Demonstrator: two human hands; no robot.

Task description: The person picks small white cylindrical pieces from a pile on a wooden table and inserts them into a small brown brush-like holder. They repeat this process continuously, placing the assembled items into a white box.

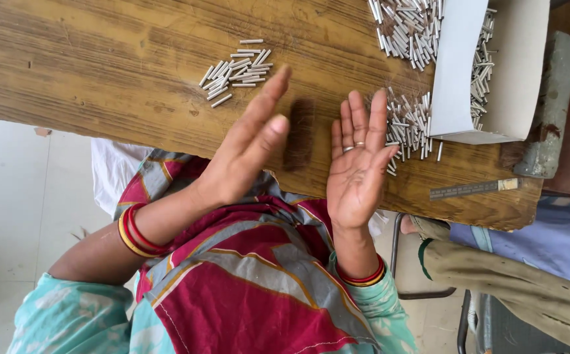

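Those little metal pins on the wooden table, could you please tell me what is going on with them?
A person holds both hands open above the wooden table, gripping nothing. The left hand is nearest a small pile of pins. The right hand is beside a bigger heap, next to a white cardboard box with more pins inside.

The table (pixel 101 72) is worn wood, matt, with rough streaked grain. The small pins (pixel 236 69) at eleven o'clock look like dull grey metal. The box (pixel 475 98) at two o'clock is smooth matt card. The bangles (pixel 134 233) shine, and the garment (pixel 246 288) is printed cloth.
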